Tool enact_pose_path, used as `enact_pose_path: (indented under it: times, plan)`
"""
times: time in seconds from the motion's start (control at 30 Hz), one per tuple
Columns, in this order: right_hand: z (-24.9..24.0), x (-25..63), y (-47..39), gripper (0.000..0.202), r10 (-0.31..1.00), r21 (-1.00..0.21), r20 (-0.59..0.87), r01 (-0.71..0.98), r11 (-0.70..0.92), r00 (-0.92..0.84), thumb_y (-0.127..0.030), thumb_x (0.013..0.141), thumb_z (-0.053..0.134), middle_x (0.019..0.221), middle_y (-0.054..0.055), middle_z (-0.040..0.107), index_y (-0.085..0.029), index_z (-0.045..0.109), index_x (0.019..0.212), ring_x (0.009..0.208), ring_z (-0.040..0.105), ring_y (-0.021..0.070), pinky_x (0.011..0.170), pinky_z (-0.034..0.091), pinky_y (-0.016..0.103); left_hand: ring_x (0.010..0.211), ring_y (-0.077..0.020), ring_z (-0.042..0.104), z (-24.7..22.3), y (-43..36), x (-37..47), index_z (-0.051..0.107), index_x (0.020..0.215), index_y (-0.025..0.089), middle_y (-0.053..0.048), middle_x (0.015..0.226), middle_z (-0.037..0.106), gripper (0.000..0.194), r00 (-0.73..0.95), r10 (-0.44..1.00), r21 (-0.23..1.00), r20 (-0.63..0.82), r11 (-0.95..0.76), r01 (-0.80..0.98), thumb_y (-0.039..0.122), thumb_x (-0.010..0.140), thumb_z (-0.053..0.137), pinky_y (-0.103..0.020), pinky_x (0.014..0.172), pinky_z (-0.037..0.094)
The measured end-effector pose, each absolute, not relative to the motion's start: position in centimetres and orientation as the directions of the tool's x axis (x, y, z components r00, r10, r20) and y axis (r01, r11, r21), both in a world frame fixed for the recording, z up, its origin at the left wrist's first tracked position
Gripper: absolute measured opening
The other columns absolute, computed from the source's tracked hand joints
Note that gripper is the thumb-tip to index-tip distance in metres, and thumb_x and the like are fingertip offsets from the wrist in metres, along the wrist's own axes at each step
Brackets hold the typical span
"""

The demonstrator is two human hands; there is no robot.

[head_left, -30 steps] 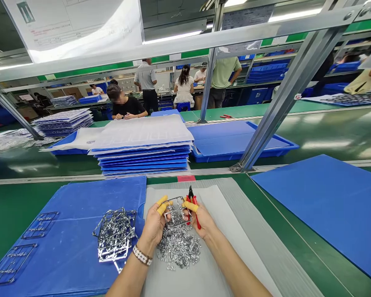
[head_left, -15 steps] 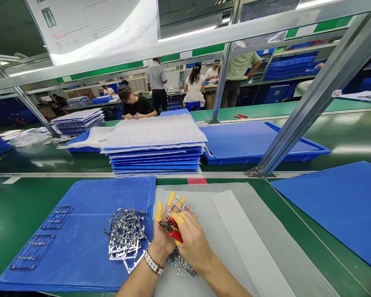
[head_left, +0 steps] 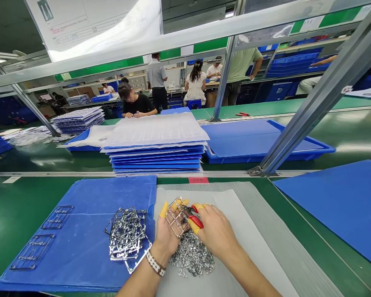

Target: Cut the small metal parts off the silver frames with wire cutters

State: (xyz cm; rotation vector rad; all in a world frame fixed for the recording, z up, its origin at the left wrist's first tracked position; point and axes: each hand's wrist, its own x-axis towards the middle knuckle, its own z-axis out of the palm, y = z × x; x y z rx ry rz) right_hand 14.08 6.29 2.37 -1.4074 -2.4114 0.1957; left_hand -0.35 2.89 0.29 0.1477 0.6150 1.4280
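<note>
My left hand (head_left: 167,233), yellow covers on its fingertips, is turned palm up and holds a small metal frame (head_left: 175,218) with thin crossbars. In my right hand (head_left: 214,229) is a pair of red-handled cutting pliers (head_left: 196,221), fingers closed round the handles. The pliers' dark jaws lie at the right side of the frame; whether they touch it I cannot tell. Beneath both hands a heap of small shiny metal pieces (head_left: 193,255) rests on a white foam sheet (head_left: 244,239). Left of my left wrist is a tangled pile of metal frames (head_left: 126,233).
Two flat metal frames (head_left: 32,251) lie on a blue board (head_left: 89,247) at left. Behind stands a stack of blue and white sheets (head_left: 157,152) beside a blue tray (head_left: 312,154). A slanted metal post (head_left: 309,95) rises at right. Several people sit or stand farther back.
My right hand and the pliers have moved right, away from my left palm. The frame in my left hand and the heap below now show more fully.
</note>
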Motion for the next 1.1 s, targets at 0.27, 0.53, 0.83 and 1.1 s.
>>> enact_pose_path:
  times: [0.27, 0.53, 0.83, 1.1]
  plan:
    - [3.4, 13.5, 6.7, 0.025, 0.887, -0.226, 0.092, 0.858, 0.461, -0.452, -0.030, 0.083, 0.052, 0.093, 0.008, 0.065, -0.018, 0.062, 0.102, 0.088, 0.058, 0.0253, 0.075, 0.039, 0.035, 0.096, -0.0224, 0.058, 0.1, 2.7, 0.1, 0.062, 0.108, 0.016, -0.011, 0.116, 0.062, 0.041, -0.001, 0.943, 0.520, -0.333, 0.182, -0.834, 0.047, 0.083, 0.052, -0.030, 0.071, 0.047]
    - [3.6, 13.7, 7.0, 0.027, 0.885, -0.232, 0.066, 0.856, 0.463, -0.461, -0.033, 0.083, 0.054, 0.091, 0.009, 0.065, -0.019, 0.063, 0.103, 0.085, 0.059, 0.0244, 0.072, 0.039, 0.034, 0.096, -0.0223, 0.058, 0.2, 2.6, 0.1, 0.064, 0.095, 0.017, -0.010, 0.114, 0.063, 0.032, -0.020, 0.951, 0.555, -0.310, 0.164, -0.815, 0.044, 0.083, 0.054, -0.031, 0.072, 0.047]
    - [4.5, 13.7, 6.7, 0.018, 0.877, -0.122, 0.075, 0.869, 0.480, -0.475, -0.022, 0.079, 0.057, 0.088, 0.009, 0.066, -0.019, 0.063, 0.095, 0.086, 0.059, 0.0240, 0.071, 0.037, 0.033, 0.097, -0.0218, 0.059, -0.3, 2.5, 0.4, 0.067, 0.098, 0.018, -0.008, 0.104, 0.067, 0.030, -0.063, 0.952, 0.632, -0.298, 0.148, -0.760, 0.042, 0.083, 0.056, -0.033, 0.081, 0.047]
    - [4.5, 14.4, 6.5, 0.018, 0.886, -0.101, 0.051, 0.881, 0.463, -0.460, -0.018, 0.077, 0.058, 0.087, 0.009, 0.065, -0.019, 0.063, 0.094, 0.084, 0.059, 0.0245, 0.067, 0.035, 0.033, 0.095, -0.0219, 0.058, 0.3, 2.7, 0.2, 0.066, 0.099, 0.016, -0.011, 0.117, 0.062, 0.035, -0.018, 0.948, 0.582, -0.317, 0.180, -0.793, 0.044, 0.083, 0.054, -0.034, 0.077, 0.049]
